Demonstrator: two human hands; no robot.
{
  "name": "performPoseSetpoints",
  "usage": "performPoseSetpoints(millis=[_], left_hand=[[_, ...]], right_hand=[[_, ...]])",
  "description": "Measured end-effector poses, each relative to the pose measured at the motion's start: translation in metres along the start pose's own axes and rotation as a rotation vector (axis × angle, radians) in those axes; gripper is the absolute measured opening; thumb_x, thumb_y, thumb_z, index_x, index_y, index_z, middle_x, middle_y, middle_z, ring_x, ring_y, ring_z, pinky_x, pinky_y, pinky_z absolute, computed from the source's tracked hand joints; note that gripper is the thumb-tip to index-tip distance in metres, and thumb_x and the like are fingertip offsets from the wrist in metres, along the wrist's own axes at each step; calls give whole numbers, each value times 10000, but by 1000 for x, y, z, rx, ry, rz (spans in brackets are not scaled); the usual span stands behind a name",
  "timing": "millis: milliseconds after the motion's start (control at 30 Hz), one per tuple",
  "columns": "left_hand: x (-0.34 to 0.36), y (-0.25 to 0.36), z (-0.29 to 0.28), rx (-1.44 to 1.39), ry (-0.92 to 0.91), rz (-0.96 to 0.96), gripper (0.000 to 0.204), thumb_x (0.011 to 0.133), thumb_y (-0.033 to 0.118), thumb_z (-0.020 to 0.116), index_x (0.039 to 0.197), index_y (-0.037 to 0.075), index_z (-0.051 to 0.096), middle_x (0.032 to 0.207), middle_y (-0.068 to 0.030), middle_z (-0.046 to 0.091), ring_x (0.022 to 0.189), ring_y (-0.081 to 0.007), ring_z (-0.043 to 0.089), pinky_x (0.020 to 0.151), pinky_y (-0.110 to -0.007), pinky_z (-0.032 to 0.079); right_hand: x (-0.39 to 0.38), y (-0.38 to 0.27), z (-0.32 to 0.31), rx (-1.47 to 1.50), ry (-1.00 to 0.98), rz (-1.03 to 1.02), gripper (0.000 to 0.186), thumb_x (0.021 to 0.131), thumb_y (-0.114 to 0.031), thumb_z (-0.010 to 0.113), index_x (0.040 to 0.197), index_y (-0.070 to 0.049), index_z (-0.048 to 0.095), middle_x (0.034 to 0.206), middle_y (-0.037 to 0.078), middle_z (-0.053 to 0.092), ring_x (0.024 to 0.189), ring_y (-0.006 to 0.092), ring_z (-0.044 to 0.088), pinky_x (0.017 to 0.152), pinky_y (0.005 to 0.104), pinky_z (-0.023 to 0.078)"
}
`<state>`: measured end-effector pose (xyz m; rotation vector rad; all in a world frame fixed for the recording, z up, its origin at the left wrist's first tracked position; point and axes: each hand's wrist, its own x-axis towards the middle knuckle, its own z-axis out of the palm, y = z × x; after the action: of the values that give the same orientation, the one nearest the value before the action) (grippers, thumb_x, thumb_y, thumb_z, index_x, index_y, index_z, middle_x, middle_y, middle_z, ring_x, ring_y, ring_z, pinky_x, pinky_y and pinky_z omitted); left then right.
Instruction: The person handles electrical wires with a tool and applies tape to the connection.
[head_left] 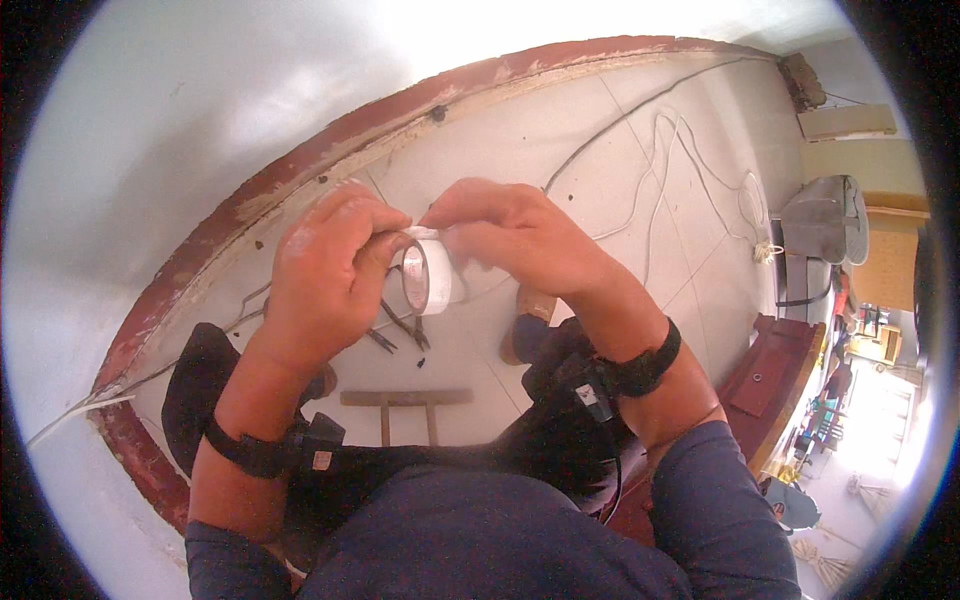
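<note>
A roll of white tape (432, 278) hangs between my two hands, just below my fingertips. My left hand (335, 255) is closed, its thumb and fingers pinching at the top of the roll. Close beside it, my right hand (515, 230) is closed too, its fingertips drawn together on the tape's white strip (424, 234). The fingers of both hands almost meet there, and what lies between them is partly hidden. Below and behind the roll, dark-handled pliers (400, 325) lie on the floor, partly covered by my left hand and the tape.
White cable (655, 190) lies in loops on the tiled floor (600, 130), with a dark cable (600, 130) running toward the far corner. A red-brown skirting strip (290, 165) edges the wall. A small wooden stool-like frame (405, 398) is between my legs. Dark red furniture (765, 385) stands at right.
</note>
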<state>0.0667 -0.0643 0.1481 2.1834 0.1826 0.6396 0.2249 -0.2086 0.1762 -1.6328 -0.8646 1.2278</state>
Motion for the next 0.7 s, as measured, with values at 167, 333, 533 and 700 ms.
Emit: performPoseSetpoints(millis=[167, 333, 533, 700], left_hand=[[2, 3, -1, 2, -21, -37, 91, 810, 1, 637, 893, 13, 601, 795, -140, 561, 724, -294, 567, 659, -368, 455], [1, 2, 3, -26, 16, -71, 89, 786, -19, 618, 868, 15, 614, 772, -130, 568, 696, -307, 570, 619, -380, 446], [0, 2, 2, -18, 14, -66, 76, 800, -8, 607, 871, 21, 611, 772, -129, 556, 693, -306, 561, 614, -376, 436], [2, 4, 1, -19, 24, -87, 54, 807, 1, 600, 856, 22, 607, 759, -125, 543, 698, -305, 559, 615, -377, 434]], right_hand=[[2, 13, 4, 57, -38, -102, 376, 784, -62, 652, 1140, 39, 588, 959, 92, 662, 800, 126, 608, 748, 268, 509], [-1, 5, 5, -32, -54, -131, 612, 697, -63, 716, 1252, 18, 471, 949, 90, 649, 801, 126, 599, 734, 260, 494], [-4, -3, 4, -65, -93, -120, 693, 663, -46, 736, 1277, -1, 418, 963, 86, 620, 810, 128, 572, 726, 262, 483], [-6, 2, 10, -121, -51, -221, 711, 673, -65, 767, 1282, -8, 405, 962, 79, 609, 814, 121, 560, 734, 260, 480]])
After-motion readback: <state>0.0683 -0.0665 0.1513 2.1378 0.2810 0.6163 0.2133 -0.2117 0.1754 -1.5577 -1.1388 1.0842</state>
